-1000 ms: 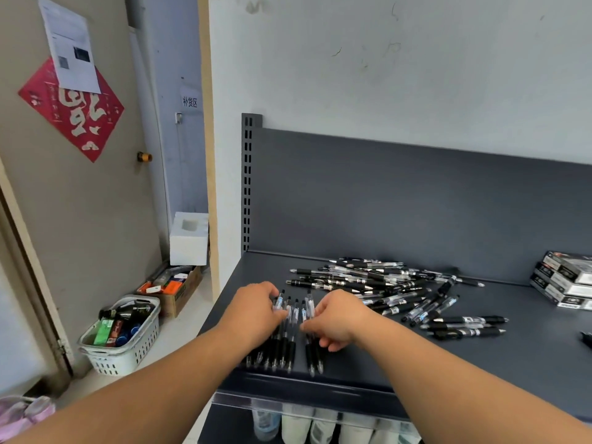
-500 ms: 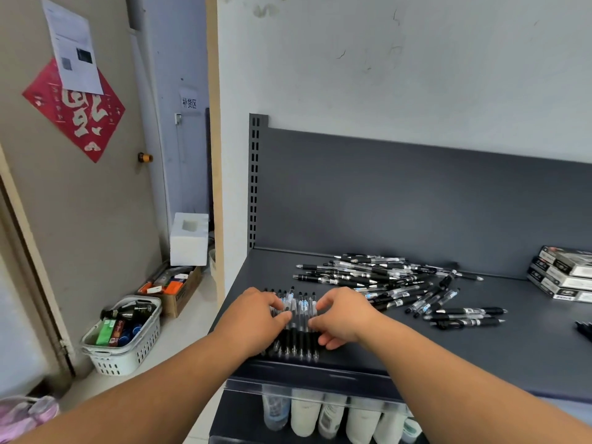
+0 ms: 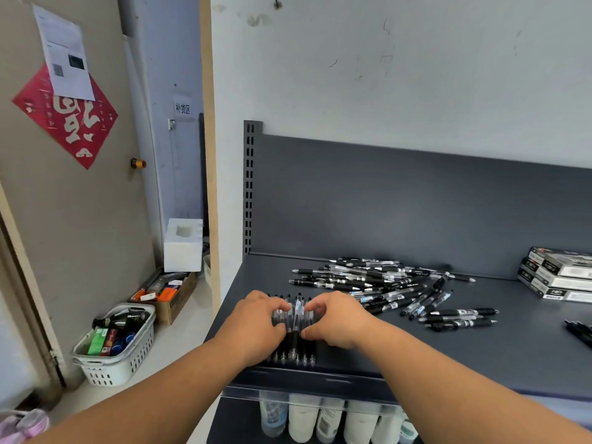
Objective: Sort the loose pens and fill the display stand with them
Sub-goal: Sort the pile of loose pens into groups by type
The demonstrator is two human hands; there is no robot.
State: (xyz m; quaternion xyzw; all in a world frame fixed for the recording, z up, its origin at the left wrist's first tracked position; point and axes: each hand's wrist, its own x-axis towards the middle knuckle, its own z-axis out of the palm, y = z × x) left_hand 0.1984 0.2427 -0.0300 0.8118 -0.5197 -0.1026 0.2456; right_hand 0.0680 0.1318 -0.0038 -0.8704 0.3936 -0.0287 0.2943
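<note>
A row of several black-and-clear pens (image 3: 296, 318) lies side by side near the front left of the dark grey shelf (image 3: 448, 354), tips toward me. My left hand (image 3: 256, 325) and my right hand (image 3: 336, 318) squeeze this bundle from both sides, fingers curled round the outer pens. A loose heap of the same pens (image 3: 378, 283) is scattered behind and to the right. Three more pens (image 3: 458, 318) lie apart further right. No display stand is visible.
Stacked flat boxes (image 3: 557, 274) sit at the shelf's right end, and a dark object (image 3: 579, 331) pokes in at the right edge. Bottles (image 3: 326, 421) stand on the shelf below. A white basket (image 3: 115, 347) and a cardboard box (image 3: 166, 293) are on the floor to the left.
Both hands have closed inward, pressing the spread row of pens into a tighter bundle. The view has also shifted slightly closer.
</note>
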